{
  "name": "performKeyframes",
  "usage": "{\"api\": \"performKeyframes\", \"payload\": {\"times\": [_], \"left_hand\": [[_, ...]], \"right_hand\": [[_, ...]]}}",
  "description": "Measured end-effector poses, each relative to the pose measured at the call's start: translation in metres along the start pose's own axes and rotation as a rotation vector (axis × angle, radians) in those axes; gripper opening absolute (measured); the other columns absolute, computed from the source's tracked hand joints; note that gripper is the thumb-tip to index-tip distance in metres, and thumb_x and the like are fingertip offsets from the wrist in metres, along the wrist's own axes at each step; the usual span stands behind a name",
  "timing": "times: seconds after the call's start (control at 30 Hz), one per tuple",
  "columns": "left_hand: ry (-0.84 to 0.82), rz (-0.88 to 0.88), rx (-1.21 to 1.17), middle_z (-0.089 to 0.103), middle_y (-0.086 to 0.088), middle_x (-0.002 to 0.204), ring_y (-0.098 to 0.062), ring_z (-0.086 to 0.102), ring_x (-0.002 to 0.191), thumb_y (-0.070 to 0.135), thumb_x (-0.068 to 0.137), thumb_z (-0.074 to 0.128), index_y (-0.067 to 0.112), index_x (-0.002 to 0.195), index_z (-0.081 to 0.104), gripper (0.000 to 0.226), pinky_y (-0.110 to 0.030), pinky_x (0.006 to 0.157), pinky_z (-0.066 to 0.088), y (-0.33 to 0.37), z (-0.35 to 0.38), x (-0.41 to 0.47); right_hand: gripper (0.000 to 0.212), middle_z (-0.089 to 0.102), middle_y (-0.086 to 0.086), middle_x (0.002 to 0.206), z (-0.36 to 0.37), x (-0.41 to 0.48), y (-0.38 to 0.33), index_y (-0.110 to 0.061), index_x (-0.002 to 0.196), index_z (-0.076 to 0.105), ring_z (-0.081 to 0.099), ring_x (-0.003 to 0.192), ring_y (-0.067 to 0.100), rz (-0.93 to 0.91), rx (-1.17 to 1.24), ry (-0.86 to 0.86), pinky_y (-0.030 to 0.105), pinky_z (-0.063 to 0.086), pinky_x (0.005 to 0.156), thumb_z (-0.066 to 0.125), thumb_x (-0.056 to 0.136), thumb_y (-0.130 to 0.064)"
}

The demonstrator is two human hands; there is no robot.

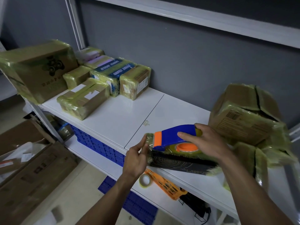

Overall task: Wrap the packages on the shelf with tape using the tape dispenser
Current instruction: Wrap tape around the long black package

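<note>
Gripping the blue tape dispenser (175, 135) from above, the right hand (209, 143) curls round its body and rests it on the black package (181, 164). That package lies at the front edge of the white shelf (123, 120), its long axis running left to right along the edge. The dispenser follows that axis, orange cutter end pointing left. The left hand (136, 158) is at the package's left end, fingers nearly straight against it, just beside the cutter; whether it pinches tape I cannot tell. The next pull probably runs leftward over that end, so only 1 hand, the left, is placed to steady it.
</note>
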State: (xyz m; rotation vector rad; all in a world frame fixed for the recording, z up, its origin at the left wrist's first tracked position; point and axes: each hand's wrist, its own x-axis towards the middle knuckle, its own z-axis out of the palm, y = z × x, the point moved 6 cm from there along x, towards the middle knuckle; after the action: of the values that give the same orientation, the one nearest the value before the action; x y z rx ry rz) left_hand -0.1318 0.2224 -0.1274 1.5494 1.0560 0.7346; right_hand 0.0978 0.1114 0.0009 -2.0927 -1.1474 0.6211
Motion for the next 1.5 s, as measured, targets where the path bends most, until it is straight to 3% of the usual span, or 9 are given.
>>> {"api": "performKeyframes", "payload": {"times": [0.43,0.5,0.63,0.73,0.87,1.03,1.1,1.23,1.5], "left_hand": [[-0.041,0.047,0.109,0.062,0.036,0.114,0.012,0.058,0.106,0.064,0.100,0.042,0.065,0.139,0.041,0.039,-0.002,0.075,0.046,0.008,-0.001,-0.003],[-0.067,0.158,0.265,0.049,0.031,0.144,0.010,0.050,0.123,0.066,0.102,0.030,0.064,0.147,0.028,0.045,-0.017,0.095,0.050,0.015,0.001,-0.010],[-0.080,0.466,0.697,0.002,0.018,0.168,-0.013,-0.013,0.155,0.065,0.103,0.024,0.037,0.161,0.016,0.065,-0.036,0.120,0.014,0.030,0.003,-0.017],[-0.172,0.497,0.942,0.007,0.017,0.167,-0.014,-0.014,0.155,0.084,0.089,0.034,0.031,0.161,0.018,0.091,-0.037,0.122,0.018,0.029,0.005,-0.014],[-0.192,0.534,1.118,0.009,0.020,0.166,-0.014,-0.007,0.156,0.078,0.091,0.041,0.031,0.158,0.030,0.083,-0.043,0.123,0.026,0.033,-0.006,0.006],[-0.340,0.580,1.171,-0.005,0.019,0.165,-0.012,-0.017,0.154,0.067,0.094,0.050,0.028,0.160,0.022,0.082,-0.047,0.127,-0.003,0.032,-0.033,0.037],[-0.392,0.592,1.112,-0.009,0.016,0.165,-0.012,-0.010,0.155,0.074,0.089,0.050,0.027,0.162,0.014,0.094,-0.041,0.127,-0.006,0.030,-0.031,0.038],[-0.314,0.566,0.946,-0.002,0.014,0.169,-0.011,-0.009,0.154,0.082,0.074,0.058,0.033,0.161,0.017,0.108,-0.029,0.125,-0.002,0.022,-0.019,0.031],[-0.255,0.585,0.900,0.005,0.017,0.167,-0.007,-0.006,0.155,0.066,0.081,0.064,0.036,0.159,0.023,0.093,-0.027,0.126,0.010,0.021,-0.016,0.033]], "right_hand": [[0.040,0.078,-0.018,0.085,-0.009,0.009,0.018,-0.033,0.097,0.077,0.073,0.076,-0.002,0.094,0.039,-0.044,0.029,0.057,0.071,0.082,0.075,-0.066],[0.039,0.077,-0.021,0.084,-0.003,0.012,0.016,-0.033,0.096,0.077,0.070,0.075,-0.005,0.093,0.022,-0.047,0.026,0.053,0.067,0.083,0.075,-0.066],[0.041,0.076,-0.023,0.084,0.000,0.015,0.014,-0.033,0.096,0.076,0.070,0.079,-0.003,0.086,-0.010,-0.029,0.023,0.049,0.064,0.080,0.076,-0.068],[0.046,0.076,-0.020,0.084,0.000,0.014,0.011,-0.030,0.096,0.073,0.070,0.083,0.001,0.069,-0.056,-0.037,0.026,0.049,0.067,0.071,0.081,-0.074],[0.055,0.075,-0.008,0.095,-0.005,0.015,0.009,-0.024,0.098,0.070,0.069,0.090,0.009,0.109,-0.058,-0.101,0.033,0.050,0.077,0.055,0.089,-0.077],[0.062,0.072,-0.001,0.073,0.018,0.017,-0.002,-0.014,0.074,0.073,0.068,0.067,0.014,0.085,0.140,-0.270,0.034,0.048,0.072,0.071,0.070,-0.077],[0.071,0.078,0.005,0.084,0.024,0.019,0.002,-0.005,0.087,0.077,0.072,0.075,0.020,0.110,0.234,-0.276,0.034,0.050,0.078,0.073,0.072,-0.075],[0.054,0.081,0.007,0.103,0.029,0.016,0.009,-0.020,0.102,0.084,0.078,0.098,0.023,0.105,0.400,-0.298,0.033,0.057,0.091,0.078,0.077,-0.067],[0.053,0.081,0.009,0.093,0.022,0.015,0.005,-0.017,0.093,0.083,0.079,0.085,0.024,0.102,0.346,-0.286,0.027,0.059,0.075,0.075,0.077,-0.067]]}}
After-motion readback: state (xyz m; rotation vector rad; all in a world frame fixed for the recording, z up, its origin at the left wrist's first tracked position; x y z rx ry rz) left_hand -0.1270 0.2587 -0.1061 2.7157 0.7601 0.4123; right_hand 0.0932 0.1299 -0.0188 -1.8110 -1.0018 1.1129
